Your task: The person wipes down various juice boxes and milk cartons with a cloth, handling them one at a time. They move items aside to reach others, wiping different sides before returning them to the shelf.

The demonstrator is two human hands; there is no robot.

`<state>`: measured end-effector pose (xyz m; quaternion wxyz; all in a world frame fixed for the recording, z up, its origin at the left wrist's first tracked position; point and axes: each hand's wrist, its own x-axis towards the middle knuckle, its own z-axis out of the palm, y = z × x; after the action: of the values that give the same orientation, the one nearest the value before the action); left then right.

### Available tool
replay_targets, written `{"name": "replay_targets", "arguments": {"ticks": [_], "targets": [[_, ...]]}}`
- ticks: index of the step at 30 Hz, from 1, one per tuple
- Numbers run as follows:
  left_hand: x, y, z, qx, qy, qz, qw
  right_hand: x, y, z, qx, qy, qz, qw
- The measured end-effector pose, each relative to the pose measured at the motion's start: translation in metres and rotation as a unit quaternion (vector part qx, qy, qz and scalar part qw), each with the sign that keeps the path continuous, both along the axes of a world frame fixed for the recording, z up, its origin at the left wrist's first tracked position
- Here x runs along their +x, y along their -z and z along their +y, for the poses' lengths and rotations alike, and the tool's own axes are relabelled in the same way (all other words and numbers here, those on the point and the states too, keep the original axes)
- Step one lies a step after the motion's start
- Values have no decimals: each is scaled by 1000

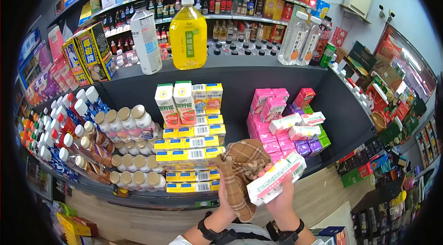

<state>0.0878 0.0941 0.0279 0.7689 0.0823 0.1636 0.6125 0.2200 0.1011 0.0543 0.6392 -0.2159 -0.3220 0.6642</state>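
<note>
A brown plaid cloth (243,164) is bunched in my left hand (224,194), which is closed on it and partly covered by its folds. My right hand (282,199) grips a white drink carton (276,178) with pink and green print, tilted on its side. The cloth lies against the carton's left end. Just beyond the carton are similar white-and-pink cartons (304,132), lying on top of stacks of pink cartons (263,135) and purple cartons (308,148).
Yellow-and-white cartons (187,143) are stacked left of my hands, with two tall cartons (175,104) on top. Capped bottles (134,162) line the left side. On the dark ledge (240,63) stand a large yellow drink bottle (188,35) and clear bottles (300,40). Stocked shelves rise behind.
</note>
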Motion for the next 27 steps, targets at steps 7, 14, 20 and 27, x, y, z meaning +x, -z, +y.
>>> {"name": "replay_targets", "arguments": {"ticks": [7,14,20,27], "targets": [[8,4,-1,91,3,-66,994,11,-33,6,-156,-49,220,962],[-1,-17,9,56,15,143,988,43,-55,3,41,-135,-475,868],[-21,-12,14,217,60,382,896,58,-84,14,112,-267,-687,666],[-15,32,-7,304,-87,495,809,76,-34,19,-61,-350,-479,803]]}}
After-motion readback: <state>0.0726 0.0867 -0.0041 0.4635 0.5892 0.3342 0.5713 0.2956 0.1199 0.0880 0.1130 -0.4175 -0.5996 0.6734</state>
